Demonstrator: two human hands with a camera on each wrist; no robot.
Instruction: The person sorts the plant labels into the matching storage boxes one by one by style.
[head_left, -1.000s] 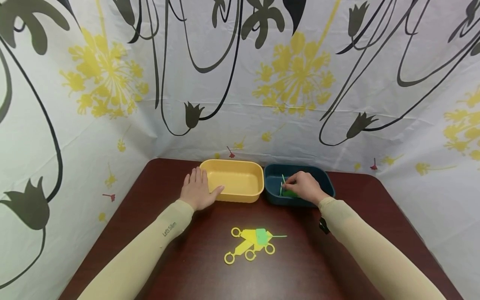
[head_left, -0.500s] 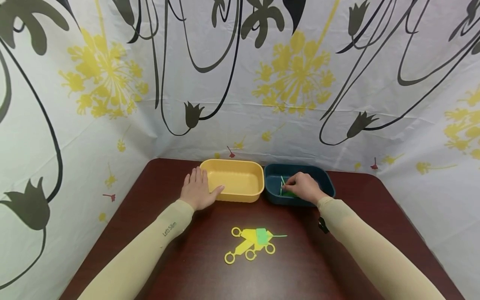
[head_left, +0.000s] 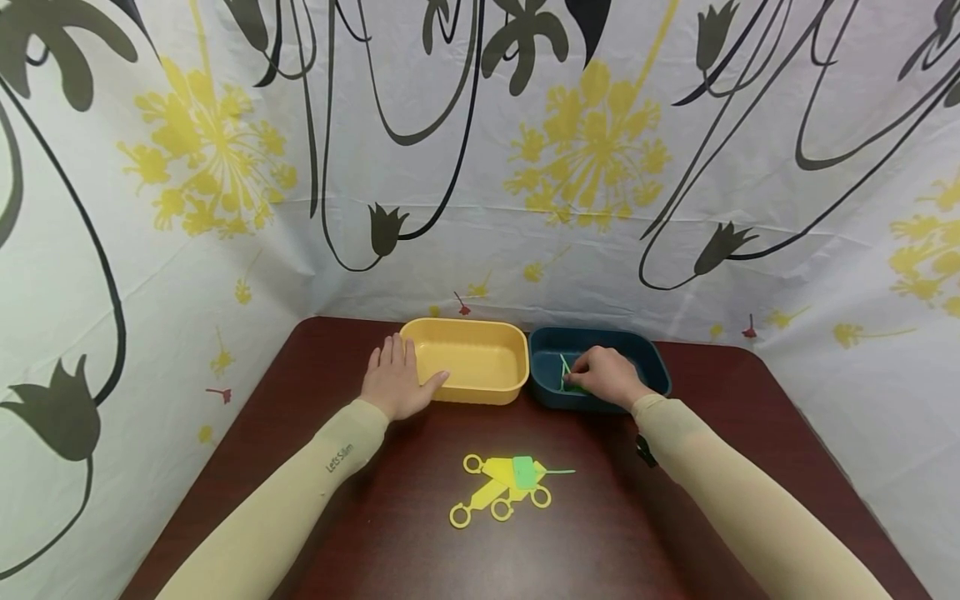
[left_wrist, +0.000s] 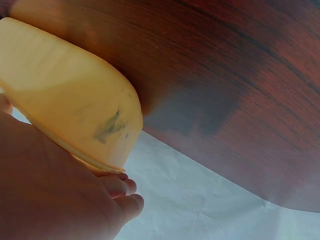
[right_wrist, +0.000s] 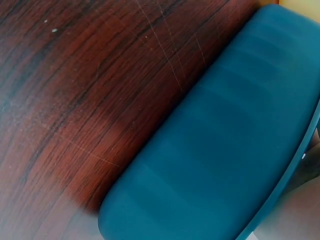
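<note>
My left hand lies flat with fingers spread against the left end of a yellow plastic bin. In the left wrist view its fingers show along the bin's rim. Down inside the dark blue bin on the right, my right hand pinches a green plastic tag with a thin stem; the hand and the bin's front wall hide most of it. In the right wrist view the blue wall covers nearly all of that hand. Nearer me, several flat yellow tags with ring ends lie overlapping, a green stemmed tag on top.
Both bins stand side by side at the back of the dark red wooden table. Behind and beside it hangs a white cloth printed with flowers. The yellow bin's inside shows no contents.
My right hand has dipped slightly lower into the blue bin, and less of the green tag shows. My left hand and the pile of tags stay where they were.
</note>
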